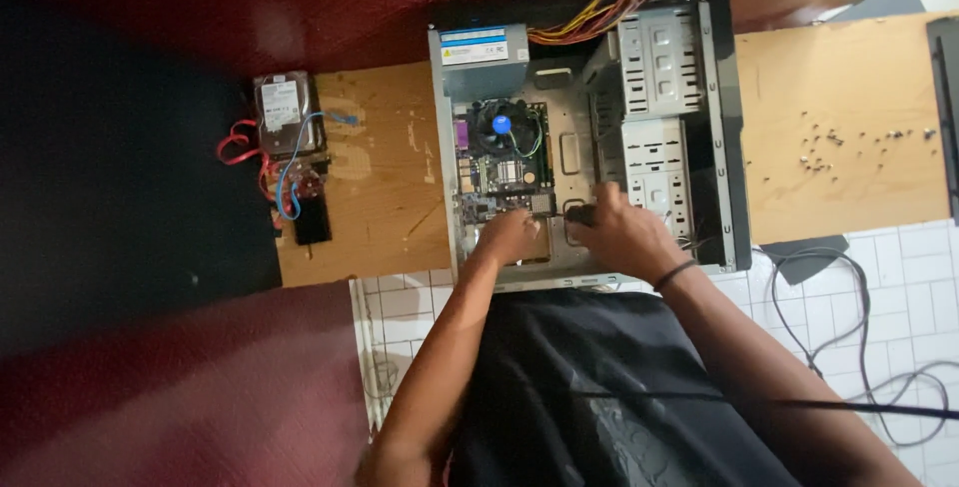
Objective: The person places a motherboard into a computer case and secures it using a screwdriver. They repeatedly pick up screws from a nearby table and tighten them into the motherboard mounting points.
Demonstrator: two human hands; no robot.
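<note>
2 hands (pixel 564 232) inside computer case (pixel 734 147), on motherboard's (pixel 504 172) near edge.

Your arms are bare to the shoulder; a thin dark band (pixel 675 273) circles your right wrist, above black clothing (pixel 599 387).
</note>
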